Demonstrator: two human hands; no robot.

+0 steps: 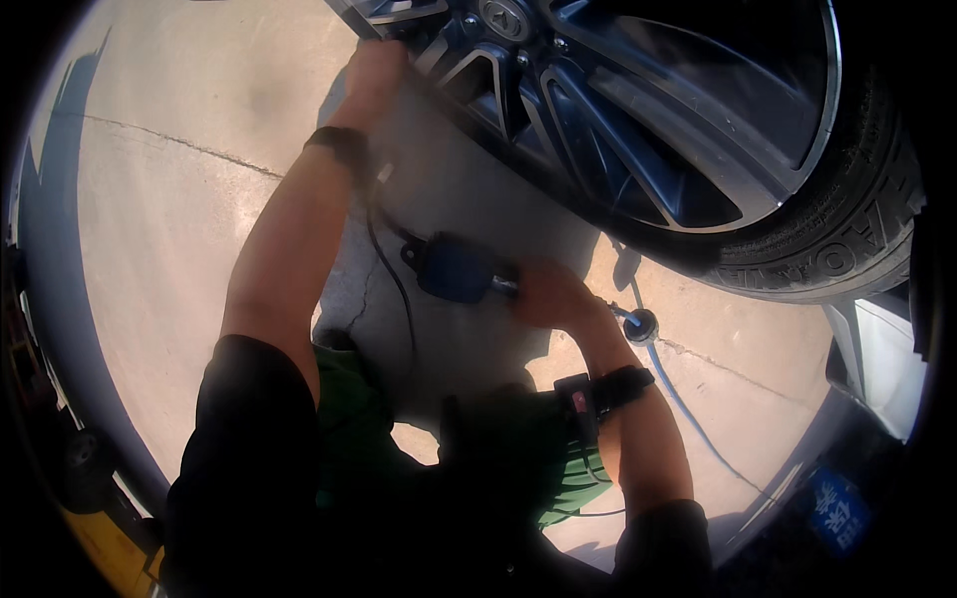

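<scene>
Sunlit cracked concrete floor (169,224), blue hose (683,401) across it, yellow object (108,551) at far lower left, right hand (548,292) clamped on end of dark boxy device (454,271) over shaded patch, left hand (377,75) by tyre (847,234) edge, grip unclear

The wheel (658,130) is sitting beyond the handheld device (456,271); a hose (670,389) is running along the ground (199,209) to the device's right.

Lettered tyre (847,244), lettered blue panel (839,510)
</scene>
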